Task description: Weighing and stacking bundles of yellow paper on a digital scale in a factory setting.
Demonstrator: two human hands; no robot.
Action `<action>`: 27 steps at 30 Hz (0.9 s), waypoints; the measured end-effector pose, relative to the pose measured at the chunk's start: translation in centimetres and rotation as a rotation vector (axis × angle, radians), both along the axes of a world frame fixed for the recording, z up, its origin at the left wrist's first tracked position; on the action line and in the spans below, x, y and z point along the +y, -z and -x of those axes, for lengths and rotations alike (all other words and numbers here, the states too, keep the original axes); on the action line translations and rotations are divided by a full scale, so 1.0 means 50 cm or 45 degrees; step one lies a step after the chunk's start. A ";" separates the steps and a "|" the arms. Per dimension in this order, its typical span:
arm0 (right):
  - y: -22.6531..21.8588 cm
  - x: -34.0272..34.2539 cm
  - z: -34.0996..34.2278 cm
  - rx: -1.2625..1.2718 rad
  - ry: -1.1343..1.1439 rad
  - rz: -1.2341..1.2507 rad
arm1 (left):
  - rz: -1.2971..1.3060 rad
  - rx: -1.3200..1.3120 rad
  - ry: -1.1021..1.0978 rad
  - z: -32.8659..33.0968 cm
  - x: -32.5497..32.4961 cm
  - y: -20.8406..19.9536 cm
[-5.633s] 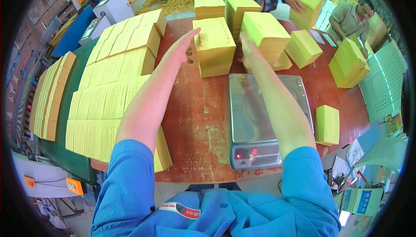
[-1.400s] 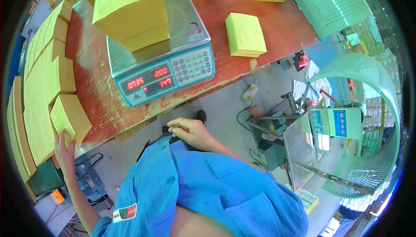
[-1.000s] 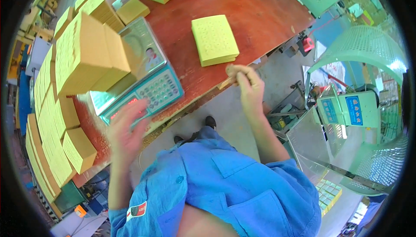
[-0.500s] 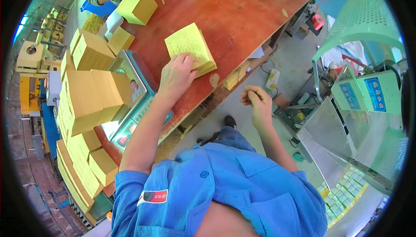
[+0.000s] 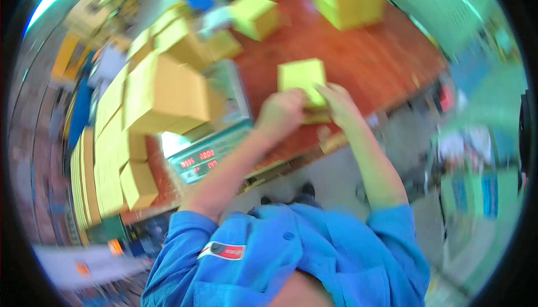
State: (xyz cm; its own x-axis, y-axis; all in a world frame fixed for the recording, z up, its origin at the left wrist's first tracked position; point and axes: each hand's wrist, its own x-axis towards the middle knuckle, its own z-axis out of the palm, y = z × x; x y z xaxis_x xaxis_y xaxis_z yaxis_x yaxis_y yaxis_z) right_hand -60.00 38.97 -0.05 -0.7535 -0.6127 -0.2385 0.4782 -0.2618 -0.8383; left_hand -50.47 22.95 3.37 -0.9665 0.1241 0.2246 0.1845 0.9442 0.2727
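**A:** State the position of the small stack (image 5: 301, 72).
**B:** Right of centre in the upper half of the frame, on the red table (image 5: 364, 54), between the two hands.

**A:** State of the fingers?
**B:** Left hand (image 5: 284, 112): fingers curled together at the stack's near left edge. Right hand (image 5: 341, 105): thumb at the right edge, remaining fingers hidden. Whether either is clamped cannot be told (motion blur).

**A:** Why two opposed contacts?
**B:** Probably because the sheets are loose; bearing from both sides should keep their edges aligned.

**A:** And the large stack (image 5: 168, 95)?
**B:** Left of centre, on the scale (image 5: 228, 140). The front panel is left uncovered, presumably so that its lit red display (image 5: 197, 159) stays readable.

**A:** The rows (image 5: 111, 153) at far left?
**B:** Packed close together; adjacent stacks likely brace one another.
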 end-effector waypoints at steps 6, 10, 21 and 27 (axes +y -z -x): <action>-0.175 0.029 -0.115 0.219 0.024 0.027 | -1.204 0.151 -0.546 -0.130 -0.028 -0.091; -0.342 -0.054 -0.210 0.533 -0.097 0.019 | -2.193 -0.155 -0.292 -0.272 -0.113 -0.256; -0.497 -0.465 -0.215 0.807 -0.324 -0.010 | -1.715 0.239 -0.477 -0.408 -0.500 -0.461; -0.444 -0.533 -0.209 0.756 -0.373 -0.203 | -1.618 0.038 -0.600 -0.409 -0.581 -0.406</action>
State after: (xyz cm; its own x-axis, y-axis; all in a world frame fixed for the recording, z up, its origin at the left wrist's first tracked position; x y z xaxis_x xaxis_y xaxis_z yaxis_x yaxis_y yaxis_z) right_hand -49.53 12.30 22.15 -0.5928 -0.8031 0.0595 -0.0423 -0.0427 -0.9982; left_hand -30.02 -6.10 23.69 -0.8519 -0.5218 -0.0432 -0.0625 0.0194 0.9979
